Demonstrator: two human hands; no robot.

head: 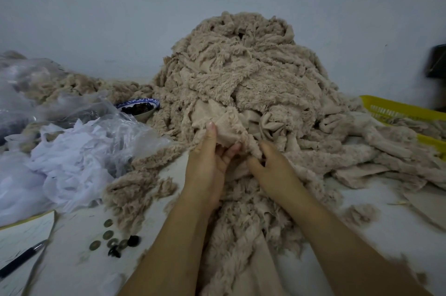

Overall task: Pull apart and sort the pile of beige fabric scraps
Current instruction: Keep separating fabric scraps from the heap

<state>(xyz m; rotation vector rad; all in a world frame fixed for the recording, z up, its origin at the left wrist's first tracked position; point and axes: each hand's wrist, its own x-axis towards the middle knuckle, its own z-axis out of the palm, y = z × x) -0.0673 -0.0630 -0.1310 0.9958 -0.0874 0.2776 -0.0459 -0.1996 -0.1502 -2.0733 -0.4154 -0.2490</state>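
The pile of beige fleece scraps (pixel 241 73) sits in the middle of the white table (pixel 386 235), heaped tall against the wall and spilling toward the person. At its near foot the left hand (pixel 210 158) pinches one scrap (pixel 226 131), thumb pressed on its smooth backing and fingers curled beneath. The right hand (pixel 272 165), just beside it, has its fingers curled into the fluffy edge of what looks like the same scrap, gripping it; the fingertips are buried.

The work looks barely begun: most of the heap is tangled. A few strips lie over the yellow basket (pixel 395 108) at the right, and a lower beige heap (pixel 72 83) lies at the left behind clear plastic bags (pixel 72 114); whether either is sorted stock I cannot tell. A blue-patterned bowl (pixel 138 107) touches the pile's left edge; coin-like discs (pixel 108 235) and a pen (pixel 21 259) lie nearer.
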